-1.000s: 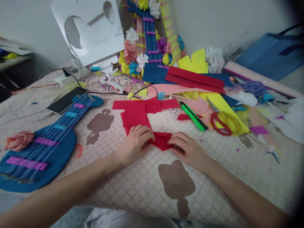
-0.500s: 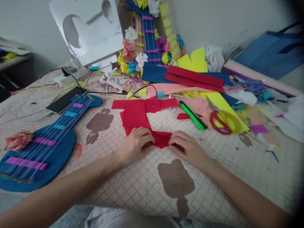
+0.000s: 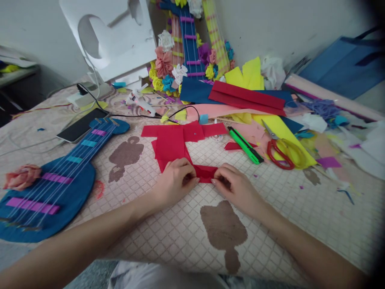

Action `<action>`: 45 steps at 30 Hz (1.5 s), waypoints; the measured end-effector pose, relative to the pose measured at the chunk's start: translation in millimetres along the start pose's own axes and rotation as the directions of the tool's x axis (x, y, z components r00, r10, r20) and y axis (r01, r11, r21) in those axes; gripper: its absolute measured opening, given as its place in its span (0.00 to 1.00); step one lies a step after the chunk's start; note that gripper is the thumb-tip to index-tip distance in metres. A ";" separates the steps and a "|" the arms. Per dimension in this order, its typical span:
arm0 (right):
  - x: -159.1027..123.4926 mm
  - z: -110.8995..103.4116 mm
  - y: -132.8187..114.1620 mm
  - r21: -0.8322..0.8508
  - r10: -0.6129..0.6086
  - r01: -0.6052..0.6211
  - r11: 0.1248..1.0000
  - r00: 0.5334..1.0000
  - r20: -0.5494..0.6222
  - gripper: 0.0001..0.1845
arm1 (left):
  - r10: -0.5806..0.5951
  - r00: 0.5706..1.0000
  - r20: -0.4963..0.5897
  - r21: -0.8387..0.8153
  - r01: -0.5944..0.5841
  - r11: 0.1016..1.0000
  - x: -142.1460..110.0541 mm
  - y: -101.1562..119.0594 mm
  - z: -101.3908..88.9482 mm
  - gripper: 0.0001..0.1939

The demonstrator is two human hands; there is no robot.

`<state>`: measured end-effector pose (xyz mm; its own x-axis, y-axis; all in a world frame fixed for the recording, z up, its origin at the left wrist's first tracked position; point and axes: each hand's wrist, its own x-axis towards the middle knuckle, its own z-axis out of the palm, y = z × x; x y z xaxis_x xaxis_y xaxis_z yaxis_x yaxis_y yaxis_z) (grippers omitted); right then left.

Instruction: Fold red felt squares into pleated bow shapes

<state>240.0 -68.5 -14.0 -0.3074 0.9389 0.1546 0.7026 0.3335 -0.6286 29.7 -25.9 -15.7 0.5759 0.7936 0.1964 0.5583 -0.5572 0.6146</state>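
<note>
The left hand [image 3: 177, 180] and the right hand [image 3: 237, 185] were bare, with slender fingers and narrow wrists. The left forearm [image 3: 87, 237] and the right forearm [image 3: 303, 241] were uncovered too, long and slim, broadening smoothly away from the wrists. Low in the view, a pale, whitish-grey garment [image 3: 162, 277] showed over the lap, its cloth softly creased and looking plain; its cut was impossible to tell from the small part visible.

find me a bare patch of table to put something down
Bare cloth shows between the forearms, between the blue guitar and left hand, and beyond the right hand, below the scissors. It's crowded behind the red paper.
</note>
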 end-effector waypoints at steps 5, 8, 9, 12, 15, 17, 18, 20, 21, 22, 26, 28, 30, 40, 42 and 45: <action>0.6 0.5 -1.3 -0.015 0.002 -0.002 1.000 1.000 -0.011 0.08 | -0.010 1.000 -0.012 0.011 0.010 1.000 1.7 1.2 1.9 0.05; 0.6 1.3 -2.1 -0.026 0.006 -0.006 1.000 1.000 -0.025 0.08 | -0.017 0.999 -0.027 0.007 0.017 1.000 2.9 1.7 2.0 0.04; 0.6 1.6 -2.5 -0.029 0.007 -0.008 1.000 0.999 -0.031 0.08 | -0.020 0.999 -0.028 0.010 0.021 1.000 3.2 2.1 1.9 0.04; 0.6 2.4 -3.3 -0.035 0.011 -0.013 0.999 0.999 -0.040 0.08 | -0.033 0.999 -0.022 0.028 0.034 0.999 4.1 3.5 1.3 0.05; 1.3 3.7 -3.2 -0.057 0.008 -0.011 0.998 0.999 -0.043 0.08 | -0.037 0.999 -0.015 0.037 0.037 0.999 4.8 5.3 0.9 0.05; 2.0 5.0 -2.6 -0.071 0.008 -0.012 0.997 0.999 -0.050 0.09 | -0.041 0.999 -0.013 0.042 0.041 0.998 5.2 6.0 0.9 0.05; 2.3 5.7 -2.3 -0.073 0.010 -0.014 0.997 0.998 -0.054 0.09 | -0.043 0.999 -0.013 0.044 0.044 0.998 5.4 6.1 1.1 0.05; 2.8 6.8 -1.6 -0.073 0.013 -0.018 0.997 0.998 -0.059 0.10 | -0.046 0.999 -0.017 0.047 0.047 0.998 5.5 5.6 1.7 0.05; 2.9 7.3 -1.3 -0.072 0.015 -0.020 0.997 0.998 -0.060 0.10 | -0.046 0.999 -0.019 0.049 0.047 0.998 5.6 5.0 2.1 0.05; 2.9 7.6 -1.0 -0.073 0.017 -0.022 0.997 0.998 -0.060 0.10 | -0.046 0.999 -0.020 0.051 0.047 0.998 5.6 4.4 2.6 0.05; 2.9 8.4 -0.3 -0.080 0.024 -0.028 0.996 0.998 -0.060 0.10 | -0.051 0.999 -0.014 0.053 0.051 0.997 5.6 3.0 3.5 0.05; 3.0 8.5 -0.3 -0.079 0.025 -0.029 0.996 0.998 -0.060 0.10 | -0.053 0.999 -0.012 0.048 0.053 0.997 5.7 3.6 3.1 0.04; 3.1 8.3 -0.4 -0.078 0.024 -0.029 0.997 0.998 -0.058 0.09 | -0.054 0.999 -0.011 0.044 0.054 0.998 5.7 4.4 2.2 0.04; 3.6 7.5 -2.4 -0.119 0.011 -0.020 0.993 0.998 -0.069 0.09 | -0.035 0.999 -0.002 0.104 0.035 0.994 5.9 4.8 1.7 0.06; 4.2 7.1 -3.3 -0.121 0.009 -0.018 0.993 0.997 -0.073 0.09 | -0.030 1.000 -0.005 0.121 0.031 0.992 6.2 5.3 2.7 0.06; 4.5 6.6 -3.5 -0.114 0.010 -0.019 0.993 0.997 -0.081 0.09 | -0.033 0.999 -0.009 0.136 0.034 0.990 5.9 5.9 3.3 0.05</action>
<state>231.9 -66.0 -16.1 -0.2475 0.9460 0.2093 0.7768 0.3229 -0.5407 38.4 -25.4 -13.5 0.5520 0.8136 0.1829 0.6532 -0.5582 0.5116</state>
